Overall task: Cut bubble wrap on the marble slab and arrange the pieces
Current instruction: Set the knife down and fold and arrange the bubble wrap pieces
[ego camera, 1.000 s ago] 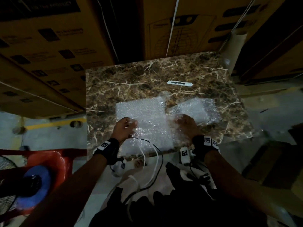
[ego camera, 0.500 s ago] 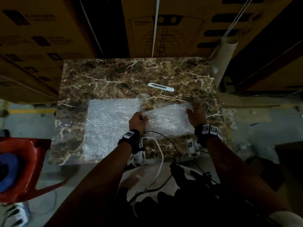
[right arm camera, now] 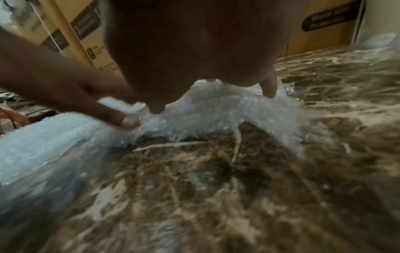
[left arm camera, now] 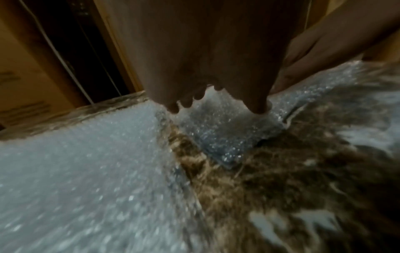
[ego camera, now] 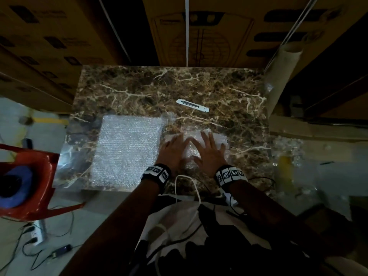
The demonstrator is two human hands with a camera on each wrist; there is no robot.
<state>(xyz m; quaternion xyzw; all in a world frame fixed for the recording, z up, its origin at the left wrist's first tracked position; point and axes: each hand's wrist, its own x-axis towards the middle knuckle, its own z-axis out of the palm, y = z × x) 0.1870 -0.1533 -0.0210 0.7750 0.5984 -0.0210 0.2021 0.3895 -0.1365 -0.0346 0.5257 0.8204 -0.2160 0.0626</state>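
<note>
Cardboard boxes point(ego camera: 209, 30) are stacked behind the slab point(ego camera: 139, 92), brown marble veined in white, glossy and rectangular. On its left half a large sheet point(ego camera: 127, 150) of bubble wrap is spread flat, roughly square, its fine bubbles glinting. Just right of it, a narrow strip of bare marble between them, a smaller piece point(ego camera: 221, 138) is pinned flat near the front edge. It is pressed by the left hand point(ego camera: 173, 150), fingers straight and flat, and by the right hand point(ego camera: 210, 150), fingers splayed wide; nothing is gripped by either. Much of the piece is hidden under the palms, and its near edge looks crumpled in the right wrist view. A white cutter point(ego camera: 192, 105) is seen lying farther back, well apart. A cardboard tube point(ego camera: 282, 76) leans at the slab's right edge, and a red chair point(ego camera: 29, 176) is seen at left.
</note>
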